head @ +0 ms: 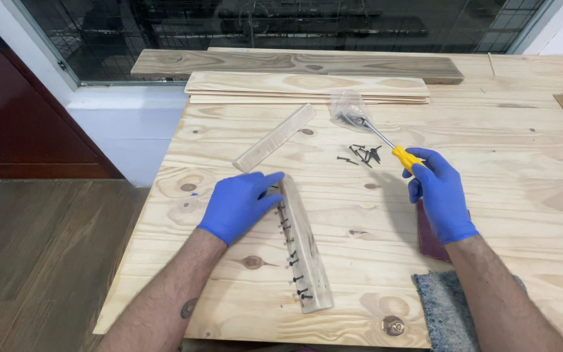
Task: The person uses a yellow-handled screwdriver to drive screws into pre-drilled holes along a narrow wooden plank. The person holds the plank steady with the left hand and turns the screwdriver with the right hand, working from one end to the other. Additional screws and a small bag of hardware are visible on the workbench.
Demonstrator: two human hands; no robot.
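My left hand (241, 203), in a blue glove, rests on the upper end of a narrow wooden strip (307, 251) that lies on the plywood table (490, 163). Several black screws stick out of the strip's left side. My right hand (439, 192), also gloved in blue, grips a yellow-handled screwdriver (386, 145). Its metal shaft points up-left toward a clear plastic bag (348, 108). A small pile of loose black screws (363, 154) lies just left of the screwdriver handle.
A second short wooden strip (274, 137) lies diagonally above my left hand. Stacked boards (307, 88) and a darker plank (294, 64) lie at the table's far edge. A dark red block (430, 238) and grey cloth (441, 309) sit under my right forearm.
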